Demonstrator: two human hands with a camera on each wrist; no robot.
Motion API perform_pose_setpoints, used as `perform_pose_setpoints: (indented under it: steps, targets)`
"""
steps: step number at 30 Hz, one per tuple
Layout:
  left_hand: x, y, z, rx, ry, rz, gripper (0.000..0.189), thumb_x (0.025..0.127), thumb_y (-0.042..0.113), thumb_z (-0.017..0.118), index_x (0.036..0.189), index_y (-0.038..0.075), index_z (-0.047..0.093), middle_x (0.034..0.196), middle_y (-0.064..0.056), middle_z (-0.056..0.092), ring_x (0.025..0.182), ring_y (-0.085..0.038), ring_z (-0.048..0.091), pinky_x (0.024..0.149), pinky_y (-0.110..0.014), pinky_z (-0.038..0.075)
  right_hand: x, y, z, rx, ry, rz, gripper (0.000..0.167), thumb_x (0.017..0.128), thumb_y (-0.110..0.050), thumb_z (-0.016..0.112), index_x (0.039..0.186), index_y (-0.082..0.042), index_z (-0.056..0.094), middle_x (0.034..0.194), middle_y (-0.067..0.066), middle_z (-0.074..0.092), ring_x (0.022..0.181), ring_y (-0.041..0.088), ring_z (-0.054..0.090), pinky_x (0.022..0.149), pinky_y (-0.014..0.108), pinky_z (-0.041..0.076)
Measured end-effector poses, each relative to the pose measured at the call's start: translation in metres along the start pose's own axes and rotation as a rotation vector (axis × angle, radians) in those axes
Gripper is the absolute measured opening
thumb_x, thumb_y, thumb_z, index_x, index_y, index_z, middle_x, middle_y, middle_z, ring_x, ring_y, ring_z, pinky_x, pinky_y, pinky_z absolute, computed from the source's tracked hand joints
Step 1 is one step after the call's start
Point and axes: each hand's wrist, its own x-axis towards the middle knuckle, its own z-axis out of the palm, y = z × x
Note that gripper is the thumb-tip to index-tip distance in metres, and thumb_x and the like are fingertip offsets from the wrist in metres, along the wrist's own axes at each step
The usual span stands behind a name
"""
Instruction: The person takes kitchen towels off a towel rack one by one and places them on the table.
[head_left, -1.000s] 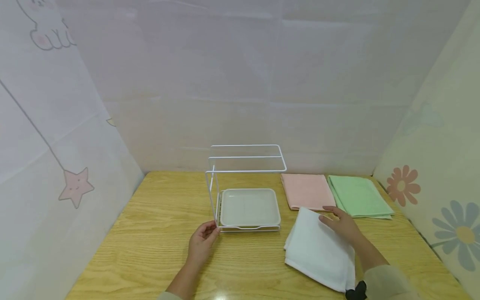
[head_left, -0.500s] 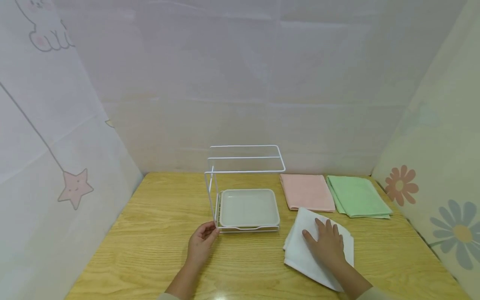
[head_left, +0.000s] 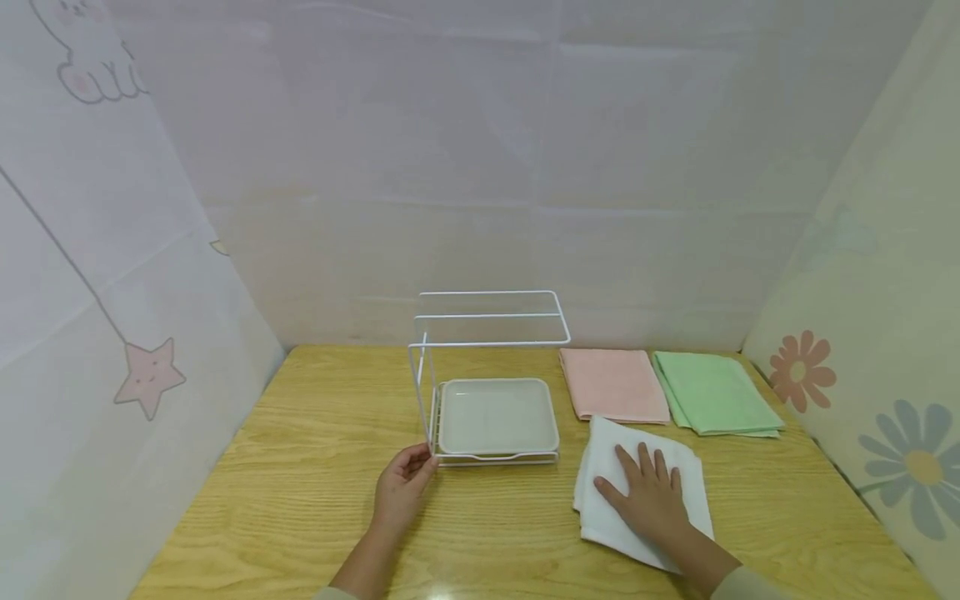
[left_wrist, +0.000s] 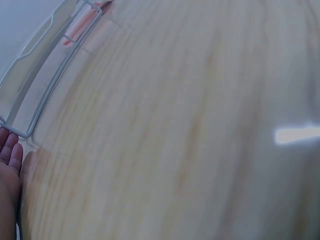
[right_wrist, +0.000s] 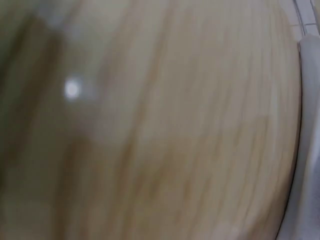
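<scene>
My left hand (head_left: 405, 492) pinches the front left corner of a white wire rack (head_left: 491, 343). In the left wrist view, fingertips (left_wrist: 10, 145) show at the rack's bottom wire. A shallow off-white tray (head_left: 498, 417) lies in the rack's base, below the overhanging top bars. To the right, my right hand (head_left: 651, 504) rests palm down on a folded white cloth (head_left: 611, 450), its fingers spread and pointing away from me. The cloth lies slightly askew, and my hand and forearm hide part of it.
A folded pink cloth (head_left: 615, 385) lies behind the white one, with a folded green cloth (head_left: 716, 393) to its right. All stand on a wooden table (head_left: 322, 433). Fabric screens (head_left: 480, 167) printed with flowers and a star enclose the back and sides.
My right hand has moved from the white cloth's far right edge onto its middle. The cloth has turned a little and slid slightly right. My left hand has stayed at the rack corner.
</scene>
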Motion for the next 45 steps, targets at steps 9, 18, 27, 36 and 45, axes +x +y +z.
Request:
perform_pose_setpoints:
  steps: [9, 18, 27, 36, 45]
  targets:
    - [0.002, -0.002, 0.0, -0.002, 0.002, 0.007, 0.029, 0.089, 0.006, 0.07, 0.114, -0.007, 0.064, 0.109, -0.023, 0.066, 0.086, -0.001, 0.06, 0.078, -0.013, 0.052, 0.011, 0.021, -0.004, -0.052, 0.057, -0.21, 0.075, 0.094, -0.062, 0.05, 0.148, -0.011, 0.042, 0.157, 0.028, 0.026, 0.144, 0.053, 0.017, 0.113, 0.074, 0.011]
    - [0.001, -0.005, -0.001, 0.016, 0.021, 0.055, 0.027, 0.089, 0.006, 0.071, 0.112, -0.007, 0.065, 0.104, -0.022, 0.067, 0.084, 0.0, 0.06, 0.075, -0.014, 0.053, 0.015, 0.032, -0.007, -0.066, 0.073, -0.28, 0.071, 0.093, -0.059, 0.053, 0.147, -0.014, 0.044, 0.157, 0.025, 0.029, 0.145, 0.05, 0.02, 0.114, 0.072, 0.012]
    - [0.001, -0.002, -0.002, -0.007, -0.003, 0.006, 0.029, 0.09, 0.008, 0.07, 0.115, -0.006, 0.065, 0.107, -0.019, 0.066, 0.086, -0.003, 0.06, 0.076, -0.014, 0.054, 0.019, 0.034, -0.006, -0.068, 0.06, -0.273, 0.072, 0.093, -0.06, 0.052, 0.148, -0.014, 0.043, 0.157, 0.025, 0.027, 0.145, 0.049, 0.018, 0.114, 0.071, 0.011]
    - [0.001, -0.001, -0.001, -0.016, 0.003, 0.011, 0.029, 0.089, 0.007, 0.07, 0.114, -0.007, 0.064, 0.107, -0.023, 0.066, 0.085, -0.002, 0.06, 0.076, -0.014, 0.053, 0.02, 0.036, -0.006, -0.081, 0.06, -0.277, 0.072, 0.093, -0.061, 0.052, 0.148, -0.014, 0.043, 0.157, 0.025, 0.029, 0.145, 0.049, 0.019, 0.114, 0.071, 0.012]
    - [0.004, 0.0, -0.002, 0.003, -0.028, -0.025, 0.033, 0.096, 0.016, 0.064, 0.121, -0.006, 0.061, 0.112, -0.021, 0.065, 0.09, -0.005, 0.062, 0.08, -0.015, 0.054, 0.034, 0.032, -0.028, -0.021, 0.087, -0.26, 0.073, 0.094, -0.057, 0.053, 0.148, -0.009, 0.041, 0.156, 0.029, 0.027, 0.143, 0.052, 0.019, 0.113, 0.072, 0.014]
